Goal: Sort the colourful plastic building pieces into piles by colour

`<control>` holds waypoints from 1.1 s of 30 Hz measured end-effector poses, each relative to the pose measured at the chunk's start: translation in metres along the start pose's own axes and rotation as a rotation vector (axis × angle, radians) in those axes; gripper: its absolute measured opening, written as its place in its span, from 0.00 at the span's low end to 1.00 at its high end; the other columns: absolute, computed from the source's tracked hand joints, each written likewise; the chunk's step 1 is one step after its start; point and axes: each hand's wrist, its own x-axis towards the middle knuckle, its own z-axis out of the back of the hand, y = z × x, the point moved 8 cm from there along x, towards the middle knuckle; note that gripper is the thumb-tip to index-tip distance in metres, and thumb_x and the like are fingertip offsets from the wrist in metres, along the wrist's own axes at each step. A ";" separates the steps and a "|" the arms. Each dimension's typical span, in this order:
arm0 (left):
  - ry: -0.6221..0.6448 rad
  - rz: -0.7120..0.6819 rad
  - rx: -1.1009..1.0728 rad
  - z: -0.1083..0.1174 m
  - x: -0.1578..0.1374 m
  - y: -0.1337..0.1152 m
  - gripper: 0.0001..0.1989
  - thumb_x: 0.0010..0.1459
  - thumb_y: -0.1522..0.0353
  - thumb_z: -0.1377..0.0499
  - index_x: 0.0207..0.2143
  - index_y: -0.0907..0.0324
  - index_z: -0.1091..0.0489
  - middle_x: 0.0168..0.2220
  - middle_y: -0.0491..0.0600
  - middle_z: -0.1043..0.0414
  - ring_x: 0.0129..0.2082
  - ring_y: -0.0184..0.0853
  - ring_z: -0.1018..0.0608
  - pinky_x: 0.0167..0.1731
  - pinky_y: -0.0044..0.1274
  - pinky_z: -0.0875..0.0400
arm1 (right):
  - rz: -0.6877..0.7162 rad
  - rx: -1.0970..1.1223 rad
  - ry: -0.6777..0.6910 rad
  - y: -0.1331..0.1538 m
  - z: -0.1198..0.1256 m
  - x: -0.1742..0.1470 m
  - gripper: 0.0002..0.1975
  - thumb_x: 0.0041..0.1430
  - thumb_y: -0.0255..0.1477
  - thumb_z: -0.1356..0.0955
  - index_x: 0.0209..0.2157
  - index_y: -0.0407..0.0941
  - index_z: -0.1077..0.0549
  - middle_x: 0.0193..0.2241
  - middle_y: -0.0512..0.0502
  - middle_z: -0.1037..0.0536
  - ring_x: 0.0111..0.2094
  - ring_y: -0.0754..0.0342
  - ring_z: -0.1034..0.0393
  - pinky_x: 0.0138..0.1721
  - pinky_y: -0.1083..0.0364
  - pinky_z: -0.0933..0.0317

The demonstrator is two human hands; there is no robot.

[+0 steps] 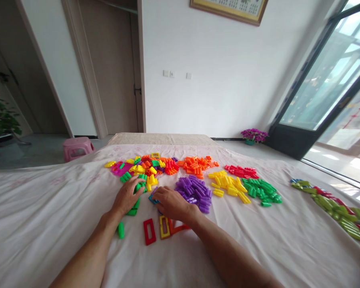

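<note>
My left hand [128,197] rests over green plastic pieces [133,211] on the cloth, its thumb and fingers apart. A loose green piece [121,230] lies near my left wrist. My right hand [171,203] is curled, with its fingertips closed on a blue plastic piece [153,199] that is partly hidden. Beside its fingers is a small group of yellow pieces [151,183], and a purple pile [193,192] lies just beyond the hand. Nearer me lie a red rectangular frame [146,232], a yellow frame [161,227] and an orange frame [174,229] partly covered by my right forearm.
A mixed heap [150,166] lies at the back. Orange [196,165], yellow [228,183], red [241,171] and green [261,190] piles stretch rightward. Olive-green pieces [333,206] lie at far right on the cloth [243,232]. A pink stool [78,148] stands left.
</note>
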 end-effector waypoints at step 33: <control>0.071 0.054 -0.179 -0.001 0.002 -0.017 0.13 0.55 0.61 0.38 0.42 0.55 0.27 0.43 0.49 0.23 0.45 0.39 0.22 0.48 0.30 0.29 | -0.154 0.039 -0.090 -0.014 0.003 -0.001 0.10 0.65 0.29 0.35 0.46 0.46 0.26 0.44 0.44 0.23 0.46 0.51 0.28 0.47 0.55 0.38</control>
